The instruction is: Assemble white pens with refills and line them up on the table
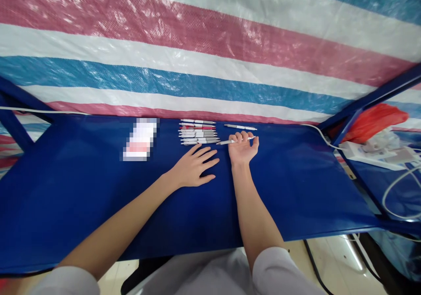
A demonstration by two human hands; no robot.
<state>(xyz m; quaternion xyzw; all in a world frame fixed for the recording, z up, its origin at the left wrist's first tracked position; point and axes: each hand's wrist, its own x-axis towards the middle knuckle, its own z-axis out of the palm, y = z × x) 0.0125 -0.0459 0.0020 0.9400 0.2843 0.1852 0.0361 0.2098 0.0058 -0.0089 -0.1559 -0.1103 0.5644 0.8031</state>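
My right hand (243,149) is turned palm up, its fingers curled over a white and grey pen (225,142) whose end sticks out to the left. My left hand (197,167) lies palm down on the blue table with its fingers spread. Just beyond its fingertips is a row of several pens (197,133), white and grey with some red, lying side by side and pointing left to right. One more pen (240,127) lies apart from the row, behind my right hand.
The blue table (98,207) has a blurred-out white and pink item (140,140) at its back left. Behind stands a striped plastic sheet (197,53). At the right are a red plastic bag (378,119), a white power strip (371,154) and cables.
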